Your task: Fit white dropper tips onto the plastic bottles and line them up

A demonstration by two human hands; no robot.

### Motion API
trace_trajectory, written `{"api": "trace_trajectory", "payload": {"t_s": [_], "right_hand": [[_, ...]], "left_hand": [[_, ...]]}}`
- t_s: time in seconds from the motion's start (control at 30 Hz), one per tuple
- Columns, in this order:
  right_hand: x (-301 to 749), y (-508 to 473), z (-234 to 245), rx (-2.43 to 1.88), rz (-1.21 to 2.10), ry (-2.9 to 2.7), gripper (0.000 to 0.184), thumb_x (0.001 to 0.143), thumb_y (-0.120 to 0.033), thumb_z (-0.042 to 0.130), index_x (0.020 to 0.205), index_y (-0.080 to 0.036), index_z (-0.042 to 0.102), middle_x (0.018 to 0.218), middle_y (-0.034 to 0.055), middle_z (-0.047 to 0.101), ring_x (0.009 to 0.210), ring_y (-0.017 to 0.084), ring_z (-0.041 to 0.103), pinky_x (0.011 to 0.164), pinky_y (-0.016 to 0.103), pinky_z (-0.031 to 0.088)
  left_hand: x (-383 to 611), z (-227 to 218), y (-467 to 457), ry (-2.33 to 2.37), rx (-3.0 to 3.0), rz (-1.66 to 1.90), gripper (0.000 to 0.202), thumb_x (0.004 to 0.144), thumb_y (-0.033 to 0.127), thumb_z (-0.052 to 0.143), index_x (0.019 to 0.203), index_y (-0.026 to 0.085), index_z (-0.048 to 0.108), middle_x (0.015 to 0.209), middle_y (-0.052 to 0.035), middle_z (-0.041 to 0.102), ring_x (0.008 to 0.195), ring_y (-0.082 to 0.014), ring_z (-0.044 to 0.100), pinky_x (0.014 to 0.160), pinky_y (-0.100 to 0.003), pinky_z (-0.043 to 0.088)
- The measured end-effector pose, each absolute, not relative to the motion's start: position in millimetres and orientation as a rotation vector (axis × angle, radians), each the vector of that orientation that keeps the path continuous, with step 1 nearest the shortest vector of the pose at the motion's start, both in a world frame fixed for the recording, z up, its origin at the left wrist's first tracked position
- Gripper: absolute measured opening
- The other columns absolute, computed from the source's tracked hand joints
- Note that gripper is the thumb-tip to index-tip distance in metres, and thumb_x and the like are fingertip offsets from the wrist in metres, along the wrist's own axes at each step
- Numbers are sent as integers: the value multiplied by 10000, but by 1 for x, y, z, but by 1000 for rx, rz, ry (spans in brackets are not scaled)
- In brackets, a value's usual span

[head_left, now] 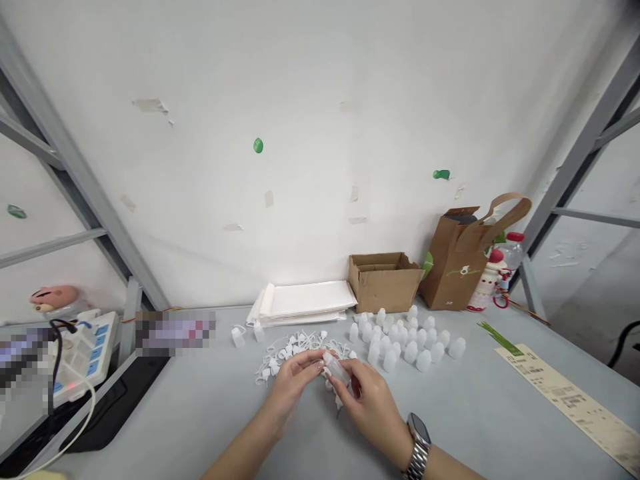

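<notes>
- Head view: both hands sit at lower centre of the frame, above a grey table.
- Right hand grasps a translucent plastic bottle, fingers curled around it.
- Left hand closes on the bottle's left end.
- A heap of white tethered caps lies just behind the hands.
- Upright white bottles stand grouped right of the heap.

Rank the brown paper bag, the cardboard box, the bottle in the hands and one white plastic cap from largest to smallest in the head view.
1. Brown paper bag and cardboard box: too alike to rank.
2. Translucent plastic bottle.
3. White plastic cap.
</notes>
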State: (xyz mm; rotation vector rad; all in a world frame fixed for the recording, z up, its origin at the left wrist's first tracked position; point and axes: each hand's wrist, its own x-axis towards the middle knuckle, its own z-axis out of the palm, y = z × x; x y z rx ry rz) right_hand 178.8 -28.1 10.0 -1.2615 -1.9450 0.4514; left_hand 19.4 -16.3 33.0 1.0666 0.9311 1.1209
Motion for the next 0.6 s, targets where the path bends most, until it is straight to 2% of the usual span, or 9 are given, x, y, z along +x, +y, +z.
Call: {"api": "trace_trajectory", "payload": {"t_s": [0.27,0.6], "right_hand": [[180,-29,12,-1232,461,-1990,155,863,-303,484,912,-189,577,764,35,637,667,168,553,592,253,405],[178,-32,10,-1146,253,-2068,138,858,-296,488,875,-180,561,634,14,593,576,159,528,548,249,382]], "left_hand": [[17,35,-18,931,1081,1096,248,674,308,676,879,169,695,1035,-88,686,1034,-256,570,941,-381,391],[17,32,-17,1029,1146,1083,207,686,323,657,808,160,700,925,-76,708,929,-230,593,869,-333,414]]}}
